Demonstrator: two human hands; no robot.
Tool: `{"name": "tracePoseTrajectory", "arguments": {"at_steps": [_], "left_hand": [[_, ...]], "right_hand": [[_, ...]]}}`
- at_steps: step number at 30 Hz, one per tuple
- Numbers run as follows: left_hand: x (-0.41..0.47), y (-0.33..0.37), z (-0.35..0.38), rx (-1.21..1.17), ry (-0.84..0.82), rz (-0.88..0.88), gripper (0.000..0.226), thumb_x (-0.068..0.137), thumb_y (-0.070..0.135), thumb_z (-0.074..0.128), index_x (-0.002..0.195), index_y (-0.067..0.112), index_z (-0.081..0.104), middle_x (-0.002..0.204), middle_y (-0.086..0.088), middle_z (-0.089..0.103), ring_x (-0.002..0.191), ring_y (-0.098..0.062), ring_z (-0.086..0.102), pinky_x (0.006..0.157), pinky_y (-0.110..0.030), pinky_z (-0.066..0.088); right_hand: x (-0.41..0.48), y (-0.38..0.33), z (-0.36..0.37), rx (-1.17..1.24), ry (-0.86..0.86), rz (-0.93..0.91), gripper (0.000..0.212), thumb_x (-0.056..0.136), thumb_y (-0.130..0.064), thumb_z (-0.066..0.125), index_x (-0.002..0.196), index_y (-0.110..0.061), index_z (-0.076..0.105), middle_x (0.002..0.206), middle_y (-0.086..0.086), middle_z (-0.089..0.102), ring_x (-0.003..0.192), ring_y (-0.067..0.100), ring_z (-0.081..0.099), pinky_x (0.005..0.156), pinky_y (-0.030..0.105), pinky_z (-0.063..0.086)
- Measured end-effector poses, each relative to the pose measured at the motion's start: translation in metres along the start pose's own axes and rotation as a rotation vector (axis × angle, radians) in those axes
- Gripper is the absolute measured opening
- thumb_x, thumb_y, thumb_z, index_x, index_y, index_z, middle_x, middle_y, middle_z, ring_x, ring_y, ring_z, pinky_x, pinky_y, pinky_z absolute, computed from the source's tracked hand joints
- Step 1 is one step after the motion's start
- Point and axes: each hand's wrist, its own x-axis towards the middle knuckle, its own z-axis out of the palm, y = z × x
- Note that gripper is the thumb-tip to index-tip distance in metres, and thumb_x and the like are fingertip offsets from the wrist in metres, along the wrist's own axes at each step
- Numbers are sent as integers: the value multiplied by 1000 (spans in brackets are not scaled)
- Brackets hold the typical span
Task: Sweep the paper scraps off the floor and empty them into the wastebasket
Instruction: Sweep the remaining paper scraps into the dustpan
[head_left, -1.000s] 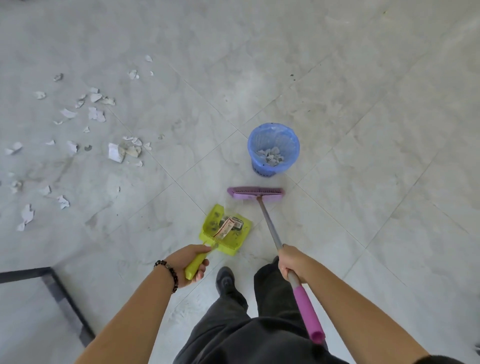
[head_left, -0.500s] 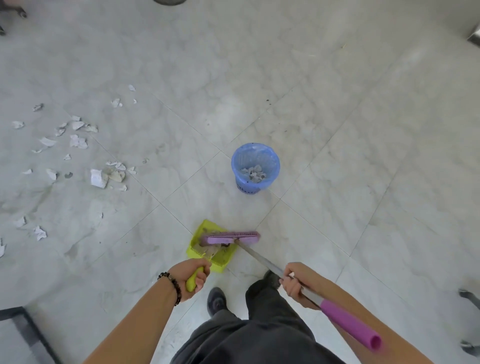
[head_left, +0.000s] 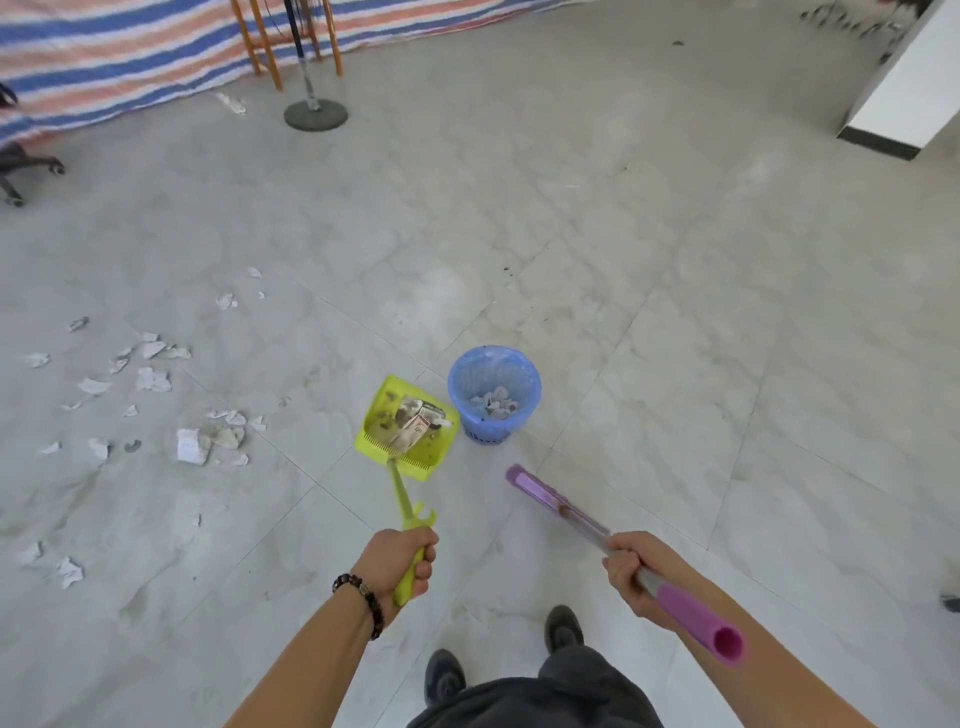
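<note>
Just left of the wastebasket (head_left: 485, 434) we now hold the loaded dustpan (head_left: 376, 415), our left hand (head_left: 400, 564) gripping its handle. Our right hand (head_left: 631, 566) grips the broom (head_left: 550, 501), swung clear of it to the right. More scraps (head_left: 153, 379) litter the floor (head_left: 675, 312) leftward.

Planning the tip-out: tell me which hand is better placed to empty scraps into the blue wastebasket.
Left. The left hand grips the yellow-green plastic dustpan, loaded with paper scraps, beside the blue plastic mesh wastebasket. The right hand holds only the purple broom.
</note>
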Motion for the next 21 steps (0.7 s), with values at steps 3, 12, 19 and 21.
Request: {"name": "tracePoseTrajectory", "arguments": {"at_steps": [3,12,19,21], "left_hand": [[-13,5,16,76,8,94,10,91,3,56,84,5,50,60,-5,51,38,-11,39,36,-19,31],[-23,11,75,381,92,234,8,89,2,53,84,5,46,63,-9,50,38,-17,39,41,-22,33],[7,5,103,933,170,198,24,83,9,49,108,9,51,76,-8,55,43,-17,45,38,-20,36],[12,0,107,1163,186,154,32,84,13,48,116,11,48,89,-8,59,50,-19,55,38,-22,42]], "right_hand": [[4,-10,-9,79,-20,-39,17,88,-2,56,97,-13,46,68,-4,35,36,5,42,31,16,41],[-1,-47,-44,241,-113,-90,28,78,5,62,96,-12,47,72,-3,38,32,6,44,31,15,43],[-2,-70,-57,257,-185,-52,16,89,1,51,86,-13,43,56,-3,37,31,5,42,29,16,42],[0,-74,-61,268,-203,-8,23,85,4,54,83,-14,41,52,-4,36,31,4,41,29,16,42]]}}
